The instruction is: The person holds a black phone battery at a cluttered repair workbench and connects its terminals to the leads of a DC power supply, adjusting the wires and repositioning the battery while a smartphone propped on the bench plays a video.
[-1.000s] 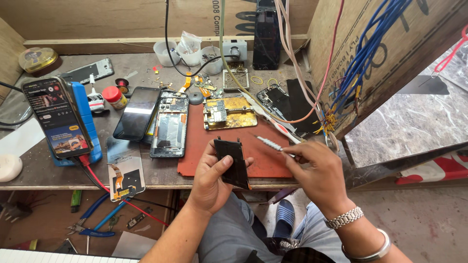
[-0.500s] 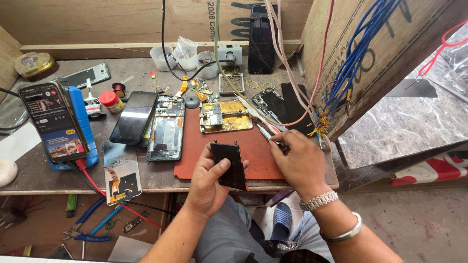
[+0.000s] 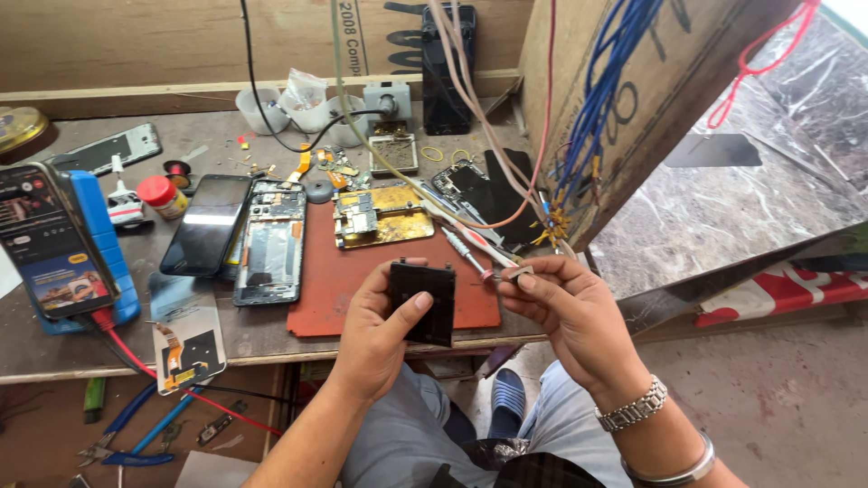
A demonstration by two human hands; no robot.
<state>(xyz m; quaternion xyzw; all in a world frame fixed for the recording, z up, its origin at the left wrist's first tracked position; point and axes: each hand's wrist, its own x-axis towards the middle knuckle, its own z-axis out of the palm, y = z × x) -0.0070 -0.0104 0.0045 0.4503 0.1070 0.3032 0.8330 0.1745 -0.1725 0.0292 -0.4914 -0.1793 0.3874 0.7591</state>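
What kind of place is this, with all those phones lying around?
It looks like a small phone repair bench. Opened phones and a circuit board lie on a worn wooden table, and the right hand holds a screwdriver beside a black part in the left hand.

Wooden bench spanning left and centre, backed at the far side by a plywood wall. A slanted plywood panel rises at right, beside a marble-patterned slab. Near right, bare concrete floor in daylight.

Red work mat, opened phone frame, dark phone, gold circuit board, red-capped bottle.
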